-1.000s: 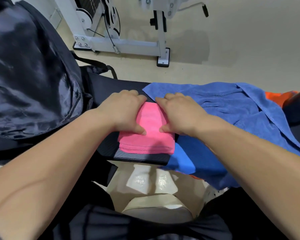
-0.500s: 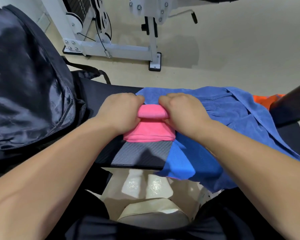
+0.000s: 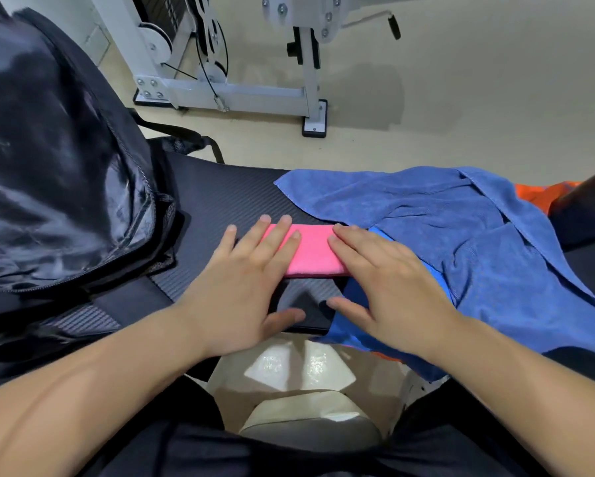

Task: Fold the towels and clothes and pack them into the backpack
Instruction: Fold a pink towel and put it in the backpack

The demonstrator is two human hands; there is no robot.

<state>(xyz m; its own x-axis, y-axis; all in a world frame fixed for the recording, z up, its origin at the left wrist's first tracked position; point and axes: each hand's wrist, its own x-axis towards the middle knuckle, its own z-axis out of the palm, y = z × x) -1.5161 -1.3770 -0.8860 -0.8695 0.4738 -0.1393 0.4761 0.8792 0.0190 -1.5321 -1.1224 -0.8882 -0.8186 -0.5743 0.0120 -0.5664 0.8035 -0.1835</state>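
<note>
The backpack [image 3: 58,173] is lying left of the pink towel [image 3: 311,251], contents hidden. The left hand [image 3: 244,287] and right hand [image 3: 385,287] are pressing that towel, fingers spread, no longer gripping its fold.

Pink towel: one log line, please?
pink towel: folded | left hand, right hand: flat, pressing it | backpack: towel not inside

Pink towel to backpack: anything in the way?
Nothing visible. Only bare black mat lies between the folded pink towel and the backpack to its left. The left hand and right hand rest flat on the towel. The blue towel lies to the right, off that path. Whether the backpack is open cannot be told.
</note>
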